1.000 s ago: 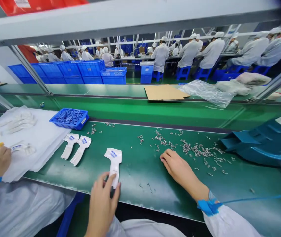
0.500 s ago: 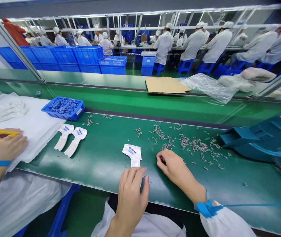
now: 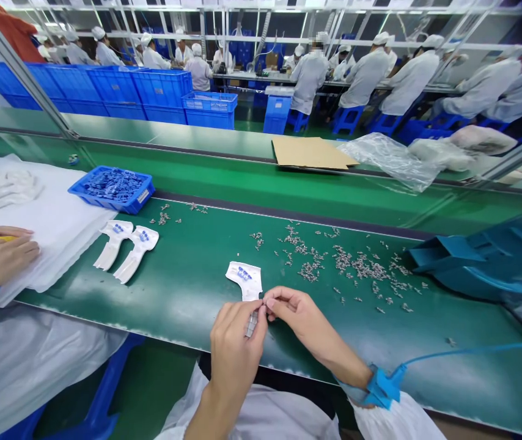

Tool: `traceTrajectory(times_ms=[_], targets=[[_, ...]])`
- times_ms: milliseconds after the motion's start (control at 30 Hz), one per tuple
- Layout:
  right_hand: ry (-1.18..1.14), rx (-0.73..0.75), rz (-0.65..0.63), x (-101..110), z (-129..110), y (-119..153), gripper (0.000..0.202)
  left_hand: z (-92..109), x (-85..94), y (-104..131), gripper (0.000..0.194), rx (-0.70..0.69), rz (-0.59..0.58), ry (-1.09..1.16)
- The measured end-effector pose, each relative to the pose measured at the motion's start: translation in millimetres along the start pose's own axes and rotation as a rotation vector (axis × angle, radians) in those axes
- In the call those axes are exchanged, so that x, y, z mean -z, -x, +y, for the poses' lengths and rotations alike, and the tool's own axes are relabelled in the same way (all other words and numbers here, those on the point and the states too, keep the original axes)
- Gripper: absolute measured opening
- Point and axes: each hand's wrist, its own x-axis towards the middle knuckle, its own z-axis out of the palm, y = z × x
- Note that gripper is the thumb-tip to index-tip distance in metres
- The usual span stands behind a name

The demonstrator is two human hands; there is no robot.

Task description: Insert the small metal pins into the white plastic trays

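A white plastic handle-shaped shell [image 3: 244, 275] with blue pieces in its wide end lies on the green bench before me. My left hand [image 3: 238, 342] is closed over the shell's narrow end, hiding part of it. Its thumb and forefinger tips pinch toward my right hand [image 3: 295, 311], which comes in from the right with thumb and finger pressed together. Both sets of fingertips meet at a tiny metal part, mostly hidden by them. Small loose metal parts [image 3: 364, 266] are scattered on the bench beyond my right hand.
Two similar white shells [image 3: 136, 247] lie to the left, near a blue tray [image 3: 144, 197] of blue pieces. A co-worker's hands [image 3: 2, 260] hold something yellow over a white sheet [image 3: 68, 214]. A teal scoop-like container [image 3: 472, 256] stands right. A blue cord [image 3: 472, 349] trails from my right wrist.
My right hand has moved left from beside the metal parts to meet my left fingertips. My left fingers have closed into a pinch. The view has tilted slightly downward.
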Motion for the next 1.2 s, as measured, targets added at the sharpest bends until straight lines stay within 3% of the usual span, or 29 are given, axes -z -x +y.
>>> traceTrajectory(times_ms=[200, 333, 467, 600, 933, 1200], targets=[[0.092, 0.012, 0.052, -4.6, 5.5, -3.0, 0.027, -5.3, -2.0, 2.1, 0.009, 0.013, 0.054, -0.087], [0.189, 0.008, -0.002, -1.1, 1.1, -4.4, 0.02, -12.6, 4.5, 4.7, 0.013, -0.043, -0.001, -0.054], [0.506, -0.015, -0.117, 1.1, -11.9, -7.4, 0.012, -29.7, 17.3, 4.5, 0.041, -0.046, -0.185, -0.187], [0.762, -0.004, -0.187, -3.3, -23.4, -16.4, 0.015, -41.8, 21.9, 5.3, 0.047, -0.074, -0.362, -0.257], [0.854, -0.039, -0.261, -2.5, -31.2, -28.6, 0.015, -39.7, 20.7, 6.4, 0.048, -0.055, -0.384, -0.271], [0.976, -0.061, -0.24, -8.2, -36.6, -27.8, 0.017, -39.0, 21.6, 7.0, 0.048, -0.066, -0.373, -0.267]])
